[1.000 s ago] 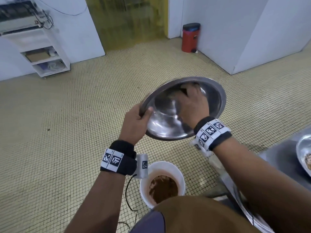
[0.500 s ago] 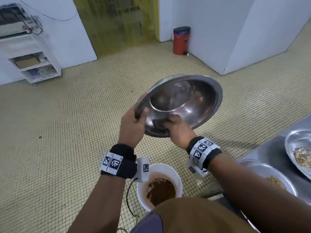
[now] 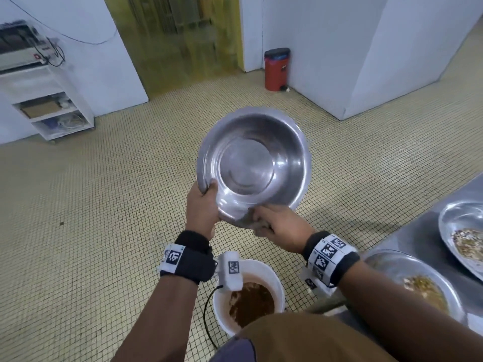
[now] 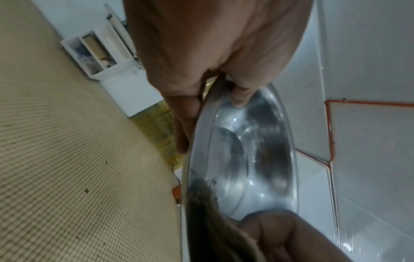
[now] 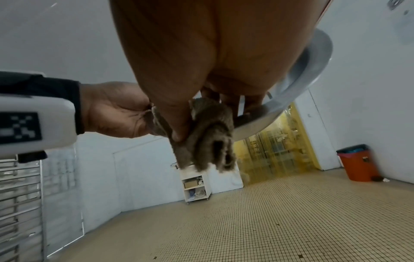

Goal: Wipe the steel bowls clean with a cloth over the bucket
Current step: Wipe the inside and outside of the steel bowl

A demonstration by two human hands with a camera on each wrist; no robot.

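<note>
A shiny steel bowl [image 3: 254, 163] is tilted up so its inside faces me, held in the air beyond the white bucket [image 3: 277, 278]. My left hand [image 3: 202, 205] grips its lower left rim, thumb inside [image 4: 239, 95] and fingers behind. My right hand [image 3: 277, 226] is at the bowl's lower rim and pinches a folded grey-brown cloth [image 5: 210, 134] against the edge. The cloth [image 3: 257, 224] shows only partly in the head view. The bucket holds brown food scraps [image 3: 252, 303] and stands on the floor below my wrists.
A steel counter [image 3: 423, 220] at right carries two more steel bowls with leftover food [image 3: 423, 283] [image 3: 465, 239]. A red pedal bin [image 3: 276, 69] stands by the far wall, a white shelf unit [image 3: 49, 105] at far left. Yellow tiled floor [image 3: 104, 205] lies all around.
The bowl has turned from edge-on to facing me. My right hand with the cloth slid from inside the bowl down to its lower rim. The left hand kept its grip.
</note>
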